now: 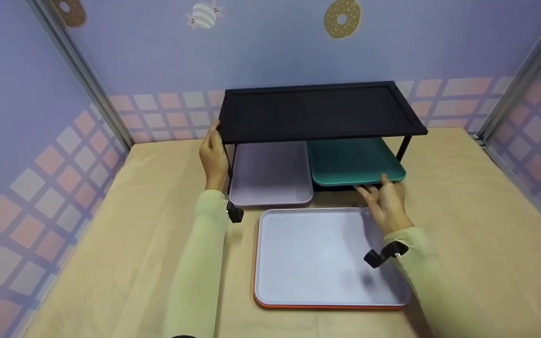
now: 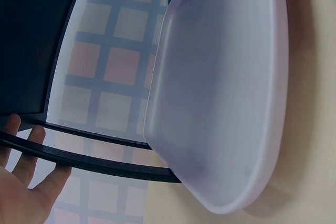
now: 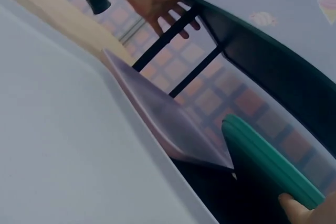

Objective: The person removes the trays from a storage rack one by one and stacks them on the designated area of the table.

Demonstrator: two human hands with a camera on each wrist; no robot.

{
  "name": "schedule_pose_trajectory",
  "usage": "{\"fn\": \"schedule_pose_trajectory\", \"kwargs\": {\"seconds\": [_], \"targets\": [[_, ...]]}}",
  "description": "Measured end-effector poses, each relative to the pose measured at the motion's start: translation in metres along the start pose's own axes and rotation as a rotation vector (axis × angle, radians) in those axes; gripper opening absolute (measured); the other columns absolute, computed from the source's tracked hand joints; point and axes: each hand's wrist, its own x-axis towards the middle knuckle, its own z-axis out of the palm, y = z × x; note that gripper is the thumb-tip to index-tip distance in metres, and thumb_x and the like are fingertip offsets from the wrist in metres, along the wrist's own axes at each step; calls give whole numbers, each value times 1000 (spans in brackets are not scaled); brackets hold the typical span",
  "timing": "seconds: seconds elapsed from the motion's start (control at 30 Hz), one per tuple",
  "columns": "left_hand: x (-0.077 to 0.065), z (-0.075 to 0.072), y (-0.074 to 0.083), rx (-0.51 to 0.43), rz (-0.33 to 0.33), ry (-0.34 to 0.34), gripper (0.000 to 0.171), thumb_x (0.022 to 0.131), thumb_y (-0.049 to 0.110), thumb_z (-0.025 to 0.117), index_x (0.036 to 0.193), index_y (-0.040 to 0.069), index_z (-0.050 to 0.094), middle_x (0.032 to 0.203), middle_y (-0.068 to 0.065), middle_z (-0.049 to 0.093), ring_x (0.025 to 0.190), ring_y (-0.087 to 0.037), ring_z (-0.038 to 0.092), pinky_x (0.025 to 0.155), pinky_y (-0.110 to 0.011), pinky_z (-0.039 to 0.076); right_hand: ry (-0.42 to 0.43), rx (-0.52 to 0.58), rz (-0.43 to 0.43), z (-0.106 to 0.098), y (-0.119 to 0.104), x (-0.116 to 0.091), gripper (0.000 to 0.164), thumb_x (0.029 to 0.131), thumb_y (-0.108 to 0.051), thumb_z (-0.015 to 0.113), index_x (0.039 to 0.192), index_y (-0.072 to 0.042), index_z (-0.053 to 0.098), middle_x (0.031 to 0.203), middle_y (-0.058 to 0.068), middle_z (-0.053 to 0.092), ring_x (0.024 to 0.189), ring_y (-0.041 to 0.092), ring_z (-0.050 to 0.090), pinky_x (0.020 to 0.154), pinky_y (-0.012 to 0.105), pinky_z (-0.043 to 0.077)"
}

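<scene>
A black two-tier rack [image 1: 317, 112] stands near the back wall. My left hand [image 1: 214, 157] holds its left end at the top corner, fingers behind the dark post [image 2: 105, 165] in the left wrist view. My right hand [image 1: 388, 202] pinches the front rim of a teal tray [image 1: 355, 162], thumb on top and fingers beneath. This tray sits under the rack's top, on the right, its front edge raised in the right wrist view. Left of it a pale purple tray [image 1: 273, 173] lies under the top, its front sticking out. The rear ends of both trays are hidden.
In front of the rack a pale lavender tray [image 1: 322, 258] lies on an orange tray [image 1: 270, 306], of which only the rim shows. Beige cloth [image 1: 125, 253] covers the table. Patterned walls [image 1: 270, 42] enclose the left, back and right sides.
</scene>
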Motion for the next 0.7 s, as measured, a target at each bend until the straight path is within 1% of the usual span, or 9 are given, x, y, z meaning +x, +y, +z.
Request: {"fn": "schedule_pose_trajectory", "kwargs": {"seconds": [0.07,0.17,0.2,0.3,0.37,0.5,0.53,0.6,0.7], "targets": [[0,0,1,6,-2,-6,44,113,23,35,147,7,56,154,-10,51,85,-6,56,98,-23,38,-15,1,-19,-1,1,1,59,112,-19,22,165,-36,3,172,0,8,158,27,7,123,48,22],[-1,0,2,8,-5,-3,44,112,26,35,147,11,57,155,-7,51,86,-11,55,98,-25,39,-39,-17,-47,-2,1,2,58,112,-18,21,165,-33,4,172,2,11,158,28,10,123,49,24],[2,1,-3,10,-6,0,44,112,29,35,147,13,58,155,-4,51,94,-8,56,98,-25,39,-43,-30,-56,-3,2,3,58,112,-18,21,165,-32,5,172,3,11,158,29,11,122,49,25],[2,1,-2,3,-26,-2,44,112,29,36,148,14,57,157,-4,49,79,-6,43,91,-25,37,-51,-68,-89,-4,3,4,58,111,-17,21,166,-29,6,171,5,14,157,30,14,121,49,27],[2,1,-3,-5,-40,-2,44,112,28,37,148,14,56,157,-4,49,87,-5,46,92,-25,36,-49,-81,-101,-5,4,4,57,111,-17,21,166,-28,6,170,7,15,157,31,16,121,50,28],[1,-1,-6,-23,-52,2,43,111,23,39,149,12,55,157,-7,48,116,-15,56,105,-26,38,-37,-75,-101,-3,4,4,57,111,-19,22,165,-28,7,170,7,16,156,31,19,120,50,29],[1,-2,-6,-27,-54,1,43,111,23,40,150,11,54,158,-7,47,129,-16,53,110,-28,37,-37,-77,-99,-2,4,4,56,112,-20,22,165,-28,7,170,7,16,156,31,19,120,49,29],[1,-2,-7,-34,-54,-4,43,111,23,40,150,12,54,159,-7,45,140,-19,45,114,-30,34,-35,-82,-97,-2,3,3,56,112,-20,22,165,-29,7,170,7,16,156,30,19,121,49,29],[1,-2,-8,-35,-56,-7,43,111,23,40,150,13,54,159,-6,46,131,-21,49,107,-29,34,-30,-98,-98,-2,2,0,56,112,-21,21,165,-29,6,170,7,16,156,30,19,121,48,29]]}}
